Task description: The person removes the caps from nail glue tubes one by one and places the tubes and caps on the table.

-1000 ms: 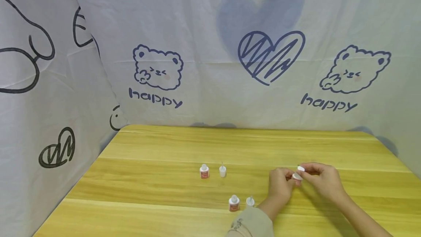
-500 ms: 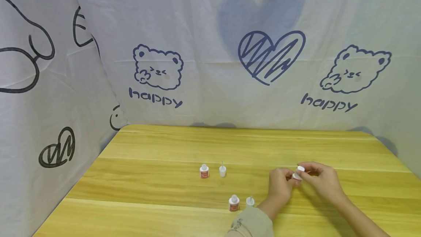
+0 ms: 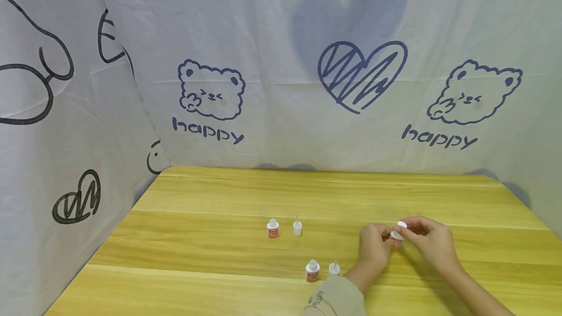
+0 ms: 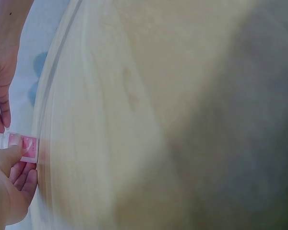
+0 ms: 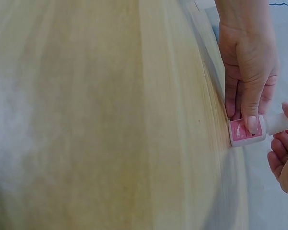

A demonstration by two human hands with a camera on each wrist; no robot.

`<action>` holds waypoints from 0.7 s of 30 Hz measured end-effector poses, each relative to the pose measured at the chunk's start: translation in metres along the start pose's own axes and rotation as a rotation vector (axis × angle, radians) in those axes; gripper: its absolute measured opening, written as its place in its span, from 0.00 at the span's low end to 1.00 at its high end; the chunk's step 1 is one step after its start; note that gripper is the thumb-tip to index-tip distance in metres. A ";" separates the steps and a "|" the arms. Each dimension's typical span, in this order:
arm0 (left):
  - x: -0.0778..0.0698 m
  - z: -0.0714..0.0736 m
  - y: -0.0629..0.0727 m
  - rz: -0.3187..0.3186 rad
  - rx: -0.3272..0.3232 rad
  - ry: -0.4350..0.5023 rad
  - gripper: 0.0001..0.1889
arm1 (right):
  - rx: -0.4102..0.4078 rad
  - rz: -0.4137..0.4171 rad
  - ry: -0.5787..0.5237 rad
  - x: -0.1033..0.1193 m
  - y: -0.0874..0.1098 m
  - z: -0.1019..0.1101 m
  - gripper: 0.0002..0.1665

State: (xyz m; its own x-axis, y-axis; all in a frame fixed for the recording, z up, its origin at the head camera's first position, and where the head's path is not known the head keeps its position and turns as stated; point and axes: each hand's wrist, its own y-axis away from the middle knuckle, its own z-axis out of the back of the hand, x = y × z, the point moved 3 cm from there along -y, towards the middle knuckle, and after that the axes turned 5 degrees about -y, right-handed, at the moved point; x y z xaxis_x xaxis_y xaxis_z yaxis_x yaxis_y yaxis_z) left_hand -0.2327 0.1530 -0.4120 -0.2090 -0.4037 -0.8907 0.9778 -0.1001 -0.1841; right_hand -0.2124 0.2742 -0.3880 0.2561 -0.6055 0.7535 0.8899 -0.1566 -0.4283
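Note:
My left hand (image 3: 374, 247) grips a small white bottle with a pink label (image 5: 236, 139), thumb across the label, on the right side of the table. My right hand (image 3: 432, 243) pinches a white cap (image 5: 280, 123) at the bottle's neck; in the right wrist view cap and bottle are in line. The left wrist view shows the bottle at its left edge, the cap partly cut off. Whether the cap is fully seated cannot be seen. Two similar bottles with red labels, a rear bottle (image 3: 273, 229) and a front bottle (image 3: 312, 272), stand uncapped to the left.
Beside the rear bottle a white cap (image 3: 297, 228) stands upturned, its thin stem pointing up. Another upturned cap (image 3: 334, 269) sits by the front bottle, close to my left sleeve (image 3: 338, 296). The wooden table (image 3: 197, 247) meets a printed cloth (image 3: 281, 111) at the back.
The cap in my right hand has come down onto the neck of the bottle, closing the gap seen earlier. My left hand and the standing bottles have stayed in place.

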 end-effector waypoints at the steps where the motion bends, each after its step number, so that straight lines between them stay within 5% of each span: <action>1: 0.000 0.000 0.000 -0.005 0.001 -0.002 0.03 | -0.004 0.002 0.004 0.000 0.000 0.000 0.09; 21: 0.001 0.001 0.000 -0.030 0.009 -0.006 0.02 | 0.053 0.015 0.035 0.005 -0.002 0.002 0.08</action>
State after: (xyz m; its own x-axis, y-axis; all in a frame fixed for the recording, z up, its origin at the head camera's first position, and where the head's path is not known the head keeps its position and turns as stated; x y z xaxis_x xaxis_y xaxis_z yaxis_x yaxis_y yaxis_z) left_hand -0.2327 0.1521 -0.4123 -0.2379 -0.4058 -0.8825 0.9710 -0.1204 -0.2064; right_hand -0.2119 0.2733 -0.3823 0.2575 -0.6345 0.7288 0.9051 -0.1058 -0.4119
